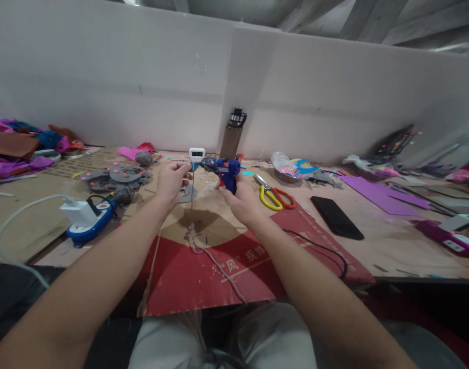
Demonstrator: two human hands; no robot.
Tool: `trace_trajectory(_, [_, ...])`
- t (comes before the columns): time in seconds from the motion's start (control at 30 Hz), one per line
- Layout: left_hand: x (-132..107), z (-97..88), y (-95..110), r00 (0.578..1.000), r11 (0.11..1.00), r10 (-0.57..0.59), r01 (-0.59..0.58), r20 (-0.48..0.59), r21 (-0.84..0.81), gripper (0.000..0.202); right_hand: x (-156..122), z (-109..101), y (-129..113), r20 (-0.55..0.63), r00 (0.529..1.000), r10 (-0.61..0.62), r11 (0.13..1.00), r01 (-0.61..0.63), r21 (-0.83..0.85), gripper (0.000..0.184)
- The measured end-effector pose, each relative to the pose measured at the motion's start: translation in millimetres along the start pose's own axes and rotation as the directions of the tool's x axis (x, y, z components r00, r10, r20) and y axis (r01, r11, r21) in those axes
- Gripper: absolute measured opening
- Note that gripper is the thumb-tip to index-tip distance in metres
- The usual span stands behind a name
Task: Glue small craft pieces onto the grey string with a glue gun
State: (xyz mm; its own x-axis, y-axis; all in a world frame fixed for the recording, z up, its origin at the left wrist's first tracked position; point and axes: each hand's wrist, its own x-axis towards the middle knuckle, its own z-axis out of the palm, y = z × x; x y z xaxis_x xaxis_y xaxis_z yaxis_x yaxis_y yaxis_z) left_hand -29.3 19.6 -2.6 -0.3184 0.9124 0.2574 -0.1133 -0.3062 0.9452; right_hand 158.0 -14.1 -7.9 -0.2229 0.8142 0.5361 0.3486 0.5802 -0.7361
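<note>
My right hand (240, 197) is wrapped round the handle of a blue hot glue gun (229, 177), held above the work surface. Its nozzle points left, close to the fingertips of my left hand (173, 182). Those fingers pinch a grey cord (192, 192), which hangs down and lies in loose loops on red and brown cardboard (172, 277). Something small and bluish shows at the pinch, too small to name. Behind the cord, a grey round piece (188, 193) lies on the cardboard, partly hidden.
Yellow-and-red-handled scissors (272, 197) and a black phone (336, 218) lie at right. A bottle (232, 134) and small white display (197, 154) stand behind. Grey felt pieces (119, 177) and a blue power strip (92, 228) sit at left. A black cable (334, 251) crosses the cardboard.
</note>
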Motion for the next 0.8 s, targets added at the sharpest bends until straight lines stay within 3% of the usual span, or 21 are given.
trace_trajectory(0.1, [2, 0.9, -1, 1.0, 1.0, 0.019, -0.019, 0.012, -0.013, 0.013, 6, -1, 11, 0.007, 0.991, 0.133, 0.973, -0.132, 0.19, 0.023])
trace_trajectory(0.17, [0, 3.0, -1, 0.997, 0.998, 0.063, -0.063, 0.036, -0.002, 0.013, 11, -3, 21, 0.015, 0.969, 0.249, 0.95, -0.247, 0.191, 0.02])
trace_trajectory(0.27, [-5, 6.8, 0, 0.991, 0.991, 0.115, -0.12, 0.076, 0.066, 0.012, 17, -8, 38, -0.026, 0.931, 0.365, 0.927, -0.366, -0.086, 0.01])
trace_trajectory(0.37, [-12, 9.4, 4, 0.98, 0.968, 0.147, -0.17, 0.133, 0.183, 0.011, 19, -14, 49, -0.041, 0.919, 0.392, 0.845, -0.377, -0.378, 0.013])
trace_trajectory(0.5, [-21, 11.2, 10, 0.959, 0.909, 0.236, -0.276, 0.158, 0.312, 0.007, 16, -17, 47, -0.23, 0.938, 0.259, 0.789, -0.343, -0.511, 0.024])
trace_trajectory(0.57, [-25, 12.2, 13, 0.929, 0.856, 0.335, -0.37, 0.156, 0.361, 0.002, 14, -13, 38, -0.276, 0.942, 0.192, 0.864, -0.295, -0.407, 0.023])
trace_trajectory(0.67, [-29, 14.3, 16, 0.857, 0.752, 0.475, -0.513, 0.199, 0.414, 0.005, 13, 2, 19, -0.21, 0.951, 0.228, 0.972, -0.233, 0.003, 0.021])
trace_trajectory(0.73, [-32, 16.1, 17, 0.829, 0.711, 0.502, -0.557, 0.246, 0.429, 0.007, 13, 14, 8, -0.12, 0.956, 0.269, 0.916, -0.215, 0.34, 0.027])
trace_trajectory(0.8, [-35, 18.5, 16, 0.833, 0.71, 0.482, -0.552, 0.27, 0.436, 0.007, 12, 23, 1, 0.017, 0.956, 0.292, 0.781, -0.248, 0.574, 0.034])
